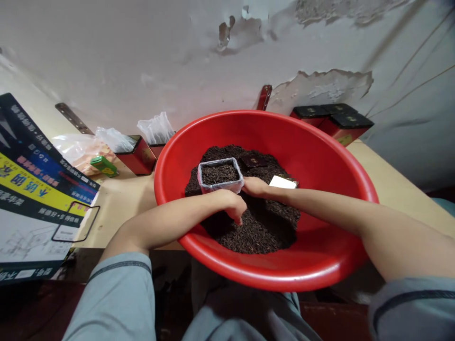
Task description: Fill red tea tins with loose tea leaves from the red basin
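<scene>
A large red basin (pixel 341 222) holds a heap of dark, loose tea leaves (pixel 261 237). On the heap stands a rectangular tea tin (pixel 221 186), lined with clear plastic and filled with leaves. My right hand (pixel 255 186) is at the tin's near right corner, its fingers against the side and partly hidden. Just in front of the tin, my left hand (pixel 236 207) hangs over the leaves with its fingers curled downward; what lies inside them is hidden. A dark tin lid (pixel 254 161) rests on the leaves behind, and a bright white flat object (pixel 283 182) lies beside my right forearm.
Two red tins (pixel 137 158) with plastic liners sticking up stand left of the basin, near a small green box (pixel 104 166). Several closed dark-lidded tins (pixel 343 121) are behind it at right. A printed carton (pixel 35 199) occupies the left of the wooden table (pixel 394 189).
</scene>
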`<action>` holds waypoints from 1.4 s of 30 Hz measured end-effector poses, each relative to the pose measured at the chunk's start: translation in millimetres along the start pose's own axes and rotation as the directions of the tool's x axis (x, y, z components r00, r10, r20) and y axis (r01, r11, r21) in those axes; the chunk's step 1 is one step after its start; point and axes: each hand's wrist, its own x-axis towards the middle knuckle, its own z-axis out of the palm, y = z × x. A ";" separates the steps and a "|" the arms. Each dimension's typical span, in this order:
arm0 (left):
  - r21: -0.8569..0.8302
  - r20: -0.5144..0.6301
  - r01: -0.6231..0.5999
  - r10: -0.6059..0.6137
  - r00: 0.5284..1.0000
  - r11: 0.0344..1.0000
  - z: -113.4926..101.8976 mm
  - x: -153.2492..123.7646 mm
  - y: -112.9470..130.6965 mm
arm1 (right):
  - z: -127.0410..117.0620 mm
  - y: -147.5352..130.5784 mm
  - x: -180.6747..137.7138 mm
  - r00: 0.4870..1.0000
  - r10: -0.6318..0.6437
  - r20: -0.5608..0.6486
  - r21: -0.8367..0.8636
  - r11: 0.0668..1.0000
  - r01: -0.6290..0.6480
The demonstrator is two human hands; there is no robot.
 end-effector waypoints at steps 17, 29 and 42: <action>0.001 -0.015 -0.004 0.004 1.000 1.000 2.2 10.8 -2.0 | -130.6 -95.6 8.3 0.770 -0.357 -0.528 0.173 0.843 0.510; -0.072 -0.075 0.029 -0.034 0.997 0.997 3.5 9.4 -4.1 | -118.1 -76.1 -7.4 0.679 -0.671 -0.298 0.087 0.690 0.719; -0.172 -0.187 0.070 -0.103 0.977 0.983 13.4 22.6 1.9 | -101.3 -63.4 -13.7 0.680 -0.730 -0.064 -0.247 0.672 0.698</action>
